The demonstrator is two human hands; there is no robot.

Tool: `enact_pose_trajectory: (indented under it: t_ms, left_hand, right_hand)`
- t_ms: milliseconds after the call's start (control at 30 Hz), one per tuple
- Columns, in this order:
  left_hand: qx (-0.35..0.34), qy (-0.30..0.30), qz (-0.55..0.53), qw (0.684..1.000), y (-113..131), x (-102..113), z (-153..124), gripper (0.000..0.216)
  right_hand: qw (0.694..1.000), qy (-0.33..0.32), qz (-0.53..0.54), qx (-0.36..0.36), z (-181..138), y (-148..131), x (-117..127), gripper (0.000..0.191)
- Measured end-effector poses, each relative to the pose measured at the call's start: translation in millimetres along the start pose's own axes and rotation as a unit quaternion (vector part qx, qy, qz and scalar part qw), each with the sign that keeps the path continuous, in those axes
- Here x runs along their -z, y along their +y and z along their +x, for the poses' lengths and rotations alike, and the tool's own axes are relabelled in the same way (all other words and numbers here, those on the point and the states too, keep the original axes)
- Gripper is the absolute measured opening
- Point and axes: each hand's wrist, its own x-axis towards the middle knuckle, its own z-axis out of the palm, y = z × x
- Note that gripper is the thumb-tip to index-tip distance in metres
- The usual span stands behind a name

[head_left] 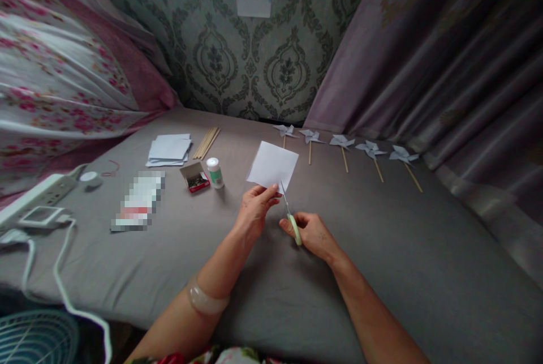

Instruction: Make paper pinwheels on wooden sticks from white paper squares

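My left hand [257, 205] pinches the lower edge of a white square of paper [274, 165], holding it up over the bed. Closed around the pale green handles of a pair of scissors [294, 229] is my right hand [311, 232]. The scissor blades reach up to the paper's lower right corner, close to my left fingertips. Whether the blades are fully closed is too small to tell. Beyond the paper lies a row of several paper pinwheels [342, 142] on wooden sticks. A stack of white paper sheets [168, 149] rests at the back left.
Left of my hands stand a white-and-green bottle [215, 173] and an open small box [197, 179]. Several wooden sticks [206, 143] lie behind them. A blurred packet [139, 201], a white tape roll [90, 179] and a power strip [36, 197] with cables are further left. Curtains flank the bed.
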Motion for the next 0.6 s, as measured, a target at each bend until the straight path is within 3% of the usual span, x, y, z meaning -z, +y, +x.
enact_pose_trajectory:
  t_ms: [600]
  left_hand:
    - [-0.004, 0.003, 0.007, 1.0, -0.4, 1.3, 2.7, 0.032]
  right_hand:
    - [1.0, 0.016, -0.015, -0.005, 1.9, 3.2, -2.2, 0.045]
